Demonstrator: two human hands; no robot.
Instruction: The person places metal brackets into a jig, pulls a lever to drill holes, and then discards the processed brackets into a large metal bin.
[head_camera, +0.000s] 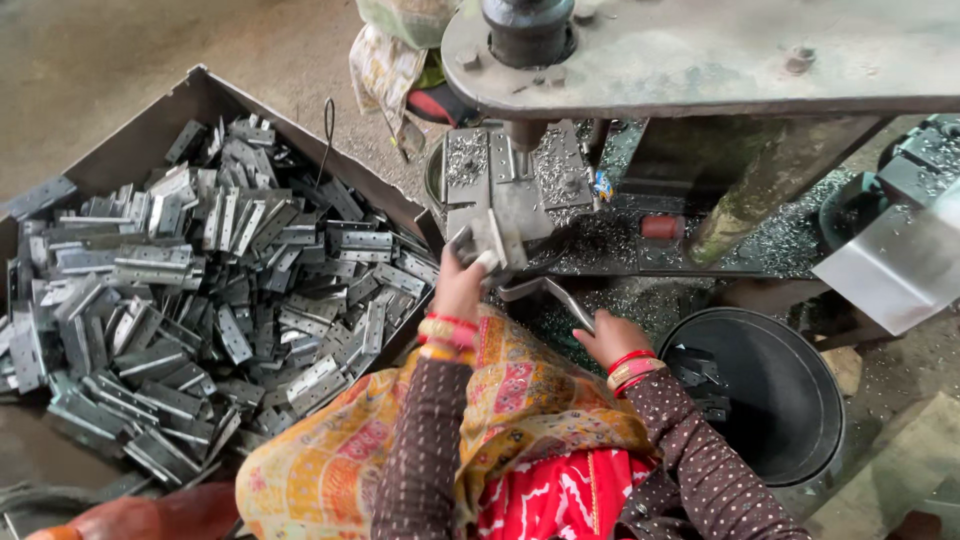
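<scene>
Just ahead of my left hand (458, 290), I am pinching a hinge (484, 250) lengthwise against the press, while my right hand (612, 338) is gripping the lever (548, 292).

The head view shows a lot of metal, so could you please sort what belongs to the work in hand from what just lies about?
In use:
left hand at the hinge plate on the drilling jig
right hand on the metal lever
bin of hinge plates
black tub

Lying about:
metal shavings
red cylinder
cloth bag
</scene>
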